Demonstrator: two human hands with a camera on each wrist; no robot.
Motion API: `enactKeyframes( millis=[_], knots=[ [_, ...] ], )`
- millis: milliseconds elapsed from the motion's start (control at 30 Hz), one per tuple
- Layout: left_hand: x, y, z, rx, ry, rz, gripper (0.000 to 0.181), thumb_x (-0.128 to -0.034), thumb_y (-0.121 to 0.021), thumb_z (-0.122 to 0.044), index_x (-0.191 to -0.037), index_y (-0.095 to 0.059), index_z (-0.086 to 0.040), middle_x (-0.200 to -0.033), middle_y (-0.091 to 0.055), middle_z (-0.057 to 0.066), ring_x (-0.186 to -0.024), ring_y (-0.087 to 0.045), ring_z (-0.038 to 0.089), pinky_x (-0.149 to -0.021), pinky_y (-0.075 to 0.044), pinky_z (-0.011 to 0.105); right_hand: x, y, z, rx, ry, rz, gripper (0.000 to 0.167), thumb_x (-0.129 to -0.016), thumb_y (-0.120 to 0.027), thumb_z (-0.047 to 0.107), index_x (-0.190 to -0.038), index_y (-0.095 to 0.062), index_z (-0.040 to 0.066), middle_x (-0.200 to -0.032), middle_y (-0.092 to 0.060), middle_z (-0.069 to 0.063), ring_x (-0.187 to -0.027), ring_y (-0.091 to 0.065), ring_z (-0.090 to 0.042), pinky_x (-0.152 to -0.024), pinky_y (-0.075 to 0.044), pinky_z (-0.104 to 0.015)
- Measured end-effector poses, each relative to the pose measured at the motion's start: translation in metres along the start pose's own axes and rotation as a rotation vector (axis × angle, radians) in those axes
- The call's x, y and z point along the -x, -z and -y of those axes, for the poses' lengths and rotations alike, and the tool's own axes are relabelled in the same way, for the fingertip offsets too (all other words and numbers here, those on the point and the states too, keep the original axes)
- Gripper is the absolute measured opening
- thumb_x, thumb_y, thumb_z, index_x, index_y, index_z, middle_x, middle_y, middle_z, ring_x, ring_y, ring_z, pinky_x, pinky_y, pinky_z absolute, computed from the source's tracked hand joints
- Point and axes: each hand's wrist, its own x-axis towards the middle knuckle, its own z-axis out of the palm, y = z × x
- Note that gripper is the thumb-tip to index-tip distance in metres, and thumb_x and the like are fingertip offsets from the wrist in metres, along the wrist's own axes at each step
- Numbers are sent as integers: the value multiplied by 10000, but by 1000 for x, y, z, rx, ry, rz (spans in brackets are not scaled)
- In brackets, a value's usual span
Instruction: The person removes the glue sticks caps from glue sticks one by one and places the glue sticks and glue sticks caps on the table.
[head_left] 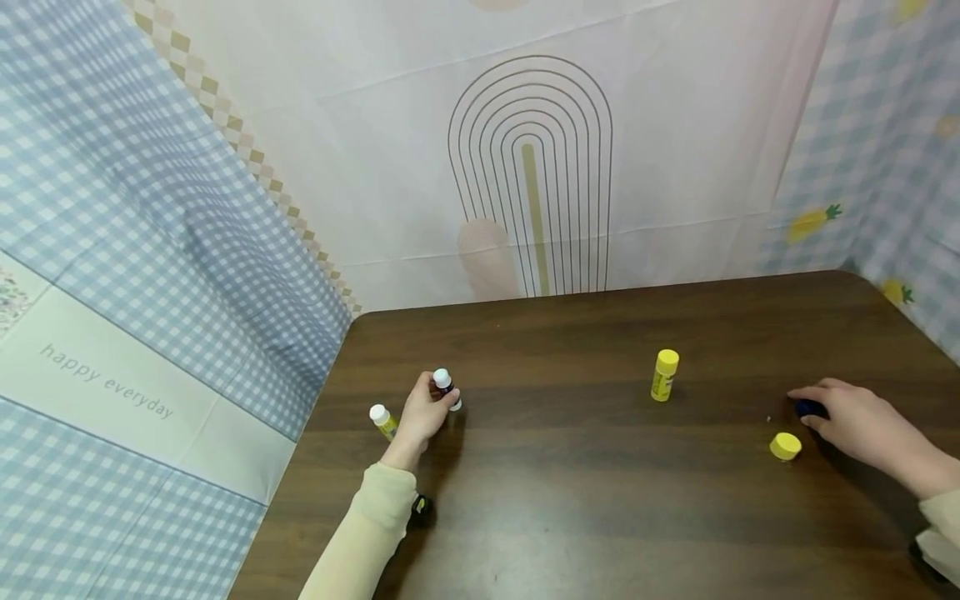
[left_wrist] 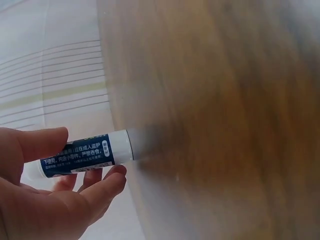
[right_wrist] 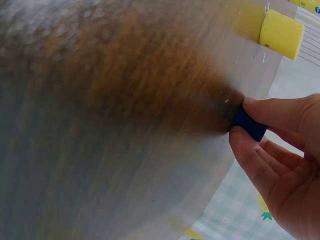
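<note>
My left hand [head_left: 422, 414] grips a glue stick [left_wrist: 82, 154] with a dark blue label and white ends, near the table's left side. It stands roughly upright, white top uppermost; whether its base touches the table I cannot tell. At the far right, the thumb and fingers of my right hand [head_left: 862, 423] pinch a dark blue cap [right_wrist: 250, 123] at the tabletop. Just beside that hand lies a yellow cap [head_left: 785, 447]. A second glue stick [head_left: 384, 422], yellow with a white top, stands left of my left hand, its lower part hidden by the wrist.
A yellow glue stick [head_left: 663, 377] with a yellow top stands between the hands, nearer the right one. The dark wooden table [head_left: 555, 500] ends at a cloth-covered wall [head_left: 390, 192] behind, with checked cloth [head_left: 127, 208] on the left.
</note>
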Motion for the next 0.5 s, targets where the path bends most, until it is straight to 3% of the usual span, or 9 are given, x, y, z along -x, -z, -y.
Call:
enactKeyframes(
  millis=[233, 400, 500],
  knots=[
    [-1, 4, -9, -23, -21, 30, 443, -926, -715, -86, -1275, -458, 6, -1171, -612, 190, -1058, -585, 327, -919, -459, 450, -1, -1, 0, -5, -16, 3, 410, -829, -763, 6, -1155, -601, -183, -982, -565, -374, -717, -621, -387, -590, -508, -470],
    [-4, 19, -36, -89, -128, -16, 550, -892, -774, -185, -1330, -485, -21, -1298, -576, 187, -1199, -537, 357, -981, -425, 506, -3, -1, -1, -10, -32, 11, 407, -830, -761, 11, -1153, -603, -180, -974, -571, -364, -715, -613, -377, -584, -496, -470],
    [-6, 26, -55, -90, -193, -26, 571, -881, -790, -219, -1333, -494, -37, -1362, -547, 192, -1300, -488, 380, -1028, -397, 549, -3, -1, -2, -5, -41, 16, 414, -833, -764, 25, -1157, -603, -175, -989, -566, -380, -762, -618, -445, -618, -503, -515]
  ],
)
